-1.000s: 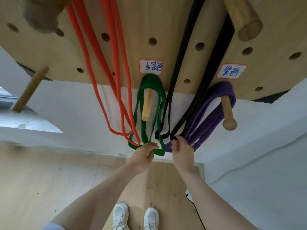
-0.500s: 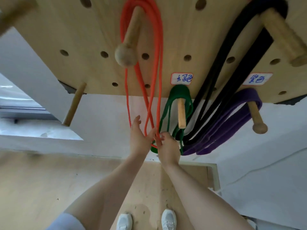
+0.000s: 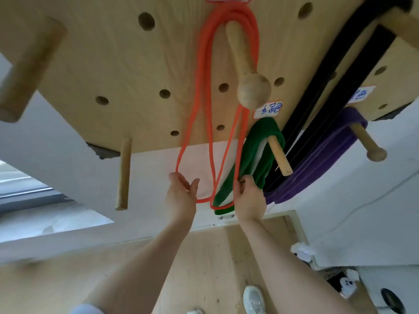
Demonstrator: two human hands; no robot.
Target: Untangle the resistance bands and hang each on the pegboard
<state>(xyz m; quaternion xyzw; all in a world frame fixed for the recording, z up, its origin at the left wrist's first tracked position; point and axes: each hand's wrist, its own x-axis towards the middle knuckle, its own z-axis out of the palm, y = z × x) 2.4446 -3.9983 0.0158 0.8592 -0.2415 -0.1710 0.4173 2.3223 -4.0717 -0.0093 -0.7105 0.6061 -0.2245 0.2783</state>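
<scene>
An orange band (image 3: 205, 71) hangs in long loops from a knobbed peg (image 3: 246, 73) on the wooden pegboard (image 3: 113, 64). My left hand (image 3: 181, 196) has its fingers hooked in the left orange loop near its bottom. My right hand (image 3: 249, 198) pinches the right orange strands where they cross the green band (image 3: 258, 155). The green band hangs on its own short peg (image 3: 280, 158). A black band (image 3: 344, 62) and a purple band (image 3: 317, 171) hang to the right, each on a peg.
Bare pegs stick out at the far left (image 3: 27, 66) and lower left (image 3: 123, 173). Handwritten labels (image 3: 268, 109) mark the pegs. A white wall (image 3: 68, 159) runs below the board. My shoes (image 3: 254, 300) stand on the wooden floor, with small objects at the lower right (image 3: 347, 284).
My view tilted up and the board came closer. Both hands left the green and purple bands for the orange one, and they have now spread apart, opening its lower loops.
</scene>
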